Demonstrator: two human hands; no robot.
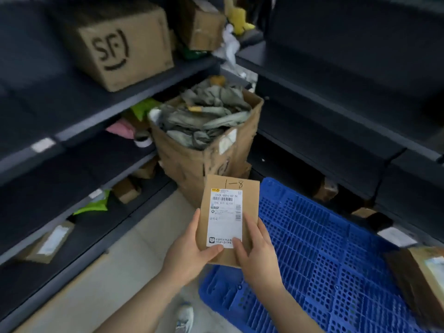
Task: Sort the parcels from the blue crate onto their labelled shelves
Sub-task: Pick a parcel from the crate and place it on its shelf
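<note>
A small flat brown parcel is held upright in front of me, with "1-8" handwritten at its top and a white shipping label on its face. My left hand grips its lower left edge, thumb on the label. Its lower right side is gripped by my right hand, thumb resting on the label's corner. Below and to the right lies the blue perforated plastic crate. Dark shelves run along the left, and more dark shelves along the right.
A large brown box marked "SF" sits on the upper left shelf. An open carton stuffed with grey wrapping stands on the floor in the corner. Small parcels lie on lower shelves. Another brown parcel rests at the right. My shoe shows below.
</note>
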